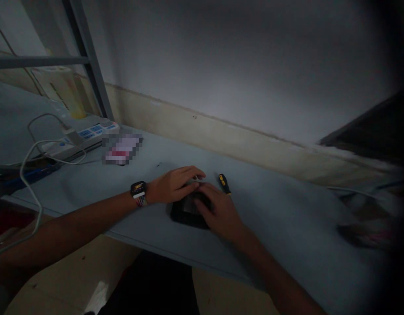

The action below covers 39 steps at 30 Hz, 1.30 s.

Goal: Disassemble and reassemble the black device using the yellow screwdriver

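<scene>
A black, flat, boxy object with rounded corners (189,220) lies on the table before me, with a greyish patch on its top. My left hand (175,183) reaches over its far edge, fingers bent and thumb drawn in toward them. Something small and pale (197,178) shows at those fingertips, too small to name. From the right, my right hand (221,212) curls over the black object, its fingertips meeting my left thumb. What its fingers hold is hidden. Just beyond lies a screwdriver with a black and yellow handle (223,183). A smartwatch (138,189) is on my left wrist.
A blurred-out phone-like item (123,148) lies at the left, beside a white power strip (93,133) with a plug and cable (28,188). Behind stands a yellowish plastic jug (66,92) near a metal post (93,65). Blurred items (366,227) sit at the right. A wall runs behind the table.
</scene>
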Each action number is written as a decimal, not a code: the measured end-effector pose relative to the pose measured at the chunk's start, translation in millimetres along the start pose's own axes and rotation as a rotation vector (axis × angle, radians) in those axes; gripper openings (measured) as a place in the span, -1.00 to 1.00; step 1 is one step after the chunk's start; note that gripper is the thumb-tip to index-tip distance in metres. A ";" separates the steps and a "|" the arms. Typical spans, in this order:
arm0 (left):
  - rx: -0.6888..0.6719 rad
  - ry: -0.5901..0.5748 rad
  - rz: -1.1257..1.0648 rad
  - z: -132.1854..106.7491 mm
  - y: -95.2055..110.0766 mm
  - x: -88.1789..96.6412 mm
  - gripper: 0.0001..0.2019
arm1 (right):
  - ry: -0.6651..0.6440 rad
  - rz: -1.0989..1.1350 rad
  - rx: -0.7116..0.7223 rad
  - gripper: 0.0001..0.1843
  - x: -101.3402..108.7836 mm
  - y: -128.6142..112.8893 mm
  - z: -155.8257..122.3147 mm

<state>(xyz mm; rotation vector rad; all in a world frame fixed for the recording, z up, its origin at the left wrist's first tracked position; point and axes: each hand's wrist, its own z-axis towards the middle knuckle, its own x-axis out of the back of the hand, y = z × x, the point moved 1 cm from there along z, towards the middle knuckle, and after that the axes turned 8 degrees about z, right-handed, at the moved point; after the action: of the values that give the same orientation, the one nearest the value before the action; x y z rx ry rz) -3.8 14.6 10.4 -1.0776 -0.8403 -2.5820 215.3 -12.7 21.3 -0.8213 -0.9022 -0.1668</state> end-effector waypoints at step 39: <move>-0.186 -0.172 0.098 -3.9 -4.6 -24.8 -0.67 | 0.536 0.530 -0.075 -0.76 -58.7 21.2 188.2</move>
<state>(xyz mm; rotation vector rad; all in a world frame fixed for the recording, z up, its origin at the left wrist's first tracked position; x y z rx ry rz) 9.6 15.7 -11.3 -1.3732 -0.5739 -2.5526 69.2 121.2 30.2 -0.9955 -0.1607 0.0463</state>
